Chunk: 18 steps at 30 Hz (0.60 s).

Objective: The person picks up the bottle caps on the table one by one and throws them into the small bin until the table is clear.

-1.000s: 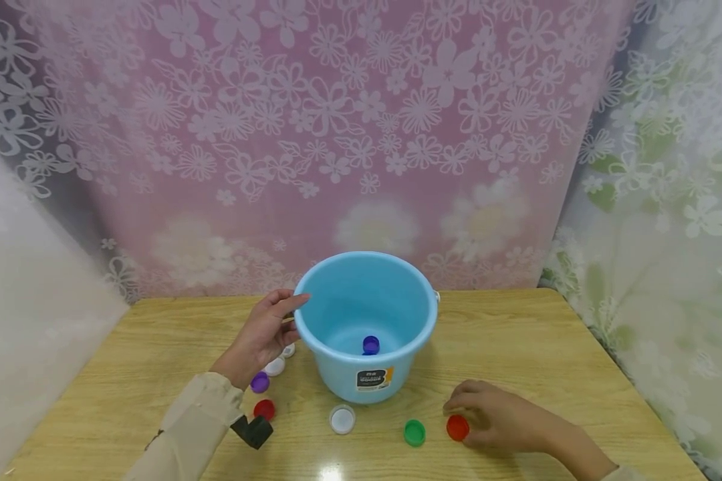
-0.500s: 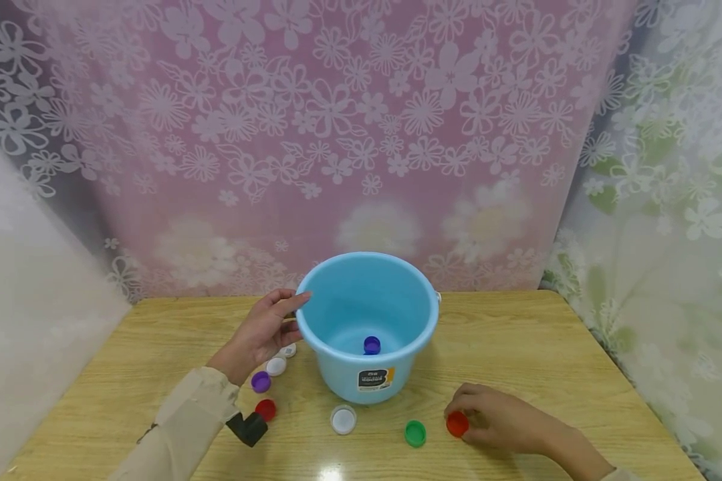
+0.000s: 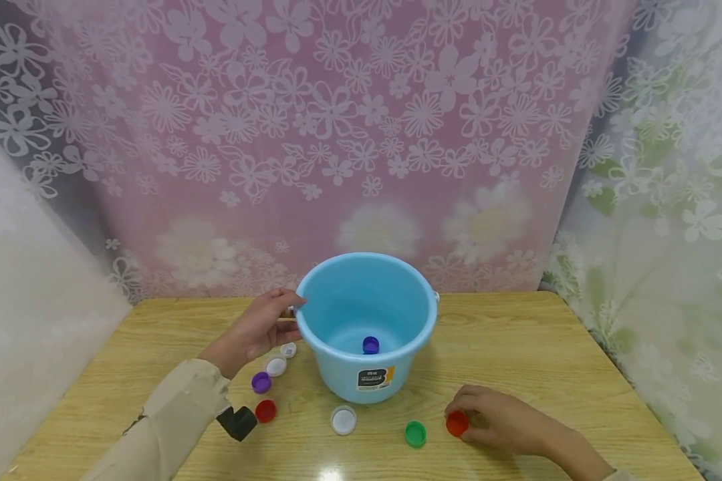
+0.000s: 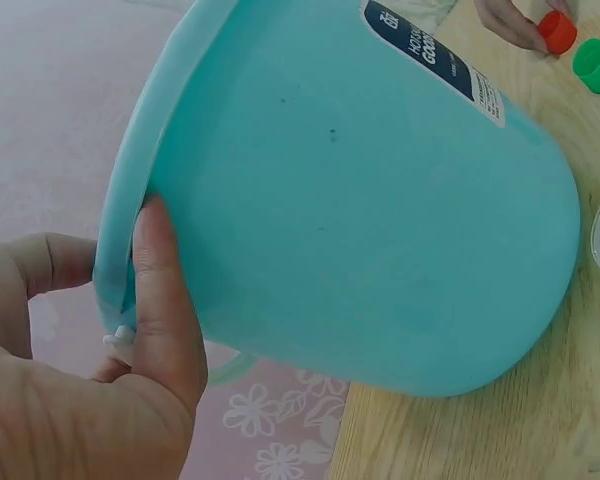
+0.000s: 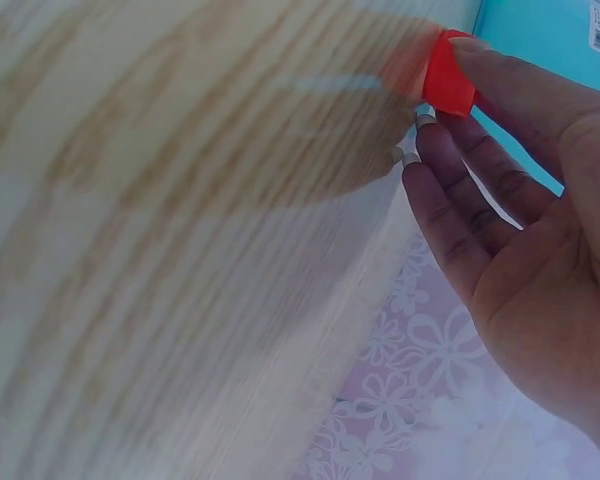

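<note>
The right hand pinches the red cap; best lift it straight up, while the left hand steadily grips the blue bucket rim

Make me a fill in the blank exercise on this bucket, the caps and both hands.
1. The left hand grips the rim of a bucket coloured light ____.
2. The right hand pinches a cap whose colour is ____.
3. The green cap lies ____ a white cap and the right hand, one either side.
Missing words: blue; red; between.
</note>
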Available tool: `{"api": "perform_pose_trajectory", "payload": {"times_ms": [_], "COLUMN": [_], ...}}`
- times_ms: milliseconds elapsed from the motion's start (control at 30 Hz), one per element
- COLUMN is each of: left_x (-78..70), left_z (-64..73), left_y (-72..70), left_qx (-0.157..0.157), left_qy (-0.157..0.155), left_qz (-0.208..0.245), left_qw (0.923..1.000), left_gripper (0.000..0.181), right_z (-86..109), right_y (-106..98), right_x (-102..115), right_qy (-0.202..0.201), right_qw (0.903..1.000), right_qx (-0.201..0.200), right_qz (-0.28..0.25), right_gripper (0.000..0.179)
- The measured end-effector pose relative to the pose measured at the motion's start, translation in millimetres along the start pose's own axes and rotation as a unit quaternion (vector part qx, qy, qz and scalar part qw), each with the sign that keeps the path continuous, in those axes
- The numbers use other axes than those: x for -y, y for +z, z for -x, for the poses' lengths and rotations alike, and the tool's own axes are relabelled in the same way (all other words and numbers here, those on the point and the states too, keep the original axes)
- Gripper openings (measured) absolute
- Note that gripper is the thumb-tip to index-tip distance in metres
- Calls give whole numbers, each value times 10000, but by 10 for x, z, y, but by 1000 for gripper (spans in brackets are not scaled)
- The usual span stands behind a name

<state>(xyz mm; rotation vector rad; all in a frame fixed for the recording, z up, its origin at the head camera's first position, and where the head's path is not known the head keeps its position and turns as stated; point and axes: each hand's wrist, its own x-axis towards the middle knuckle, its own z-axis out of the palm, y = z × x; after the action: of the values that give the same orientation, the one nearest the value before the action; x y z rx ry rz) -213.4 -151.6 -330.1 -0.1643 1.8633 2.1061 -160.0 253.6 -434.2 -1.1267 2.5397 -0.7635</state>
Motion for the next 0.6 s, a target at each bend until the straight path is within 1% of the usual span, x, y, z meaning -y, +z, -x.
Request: {"api": "perform_pose_trajectory", "payload": {"times_ms": [100, 300, 467, 567, 600], "left_x": [-33, -102, -133, -133, -130], "left_z": [20, 55, 78, 85, 85], "left_y": [-7, -27, -33, -30, -31], "left_qx": [52, 197, 269, 250, 234], "left_qy": [-70, -159, -161, -184, -196], "left_qz": [-34, -227, -246, -164, -137], "left_qw": [10000, 9994, 9992, 9994, 9994], "left_gripper": [35, 41, 44, 43, 42], "right_z": [-7, -14, -14, 1, 5], "right_y": [0, -3, -29, -89, -119], "right_x": [0, -2, 6, 29, 37], "right_qy": [-10, -86, 177, 346, 322], "right_qw": [10000, 10000, 9997, 9990, 9990], "right_qx": [-5, -29, 45, -43, -109], "right_qz": [2, 3, -178, -272, -283], "right_gripper": [25, 24, 26, 30, 30]}}
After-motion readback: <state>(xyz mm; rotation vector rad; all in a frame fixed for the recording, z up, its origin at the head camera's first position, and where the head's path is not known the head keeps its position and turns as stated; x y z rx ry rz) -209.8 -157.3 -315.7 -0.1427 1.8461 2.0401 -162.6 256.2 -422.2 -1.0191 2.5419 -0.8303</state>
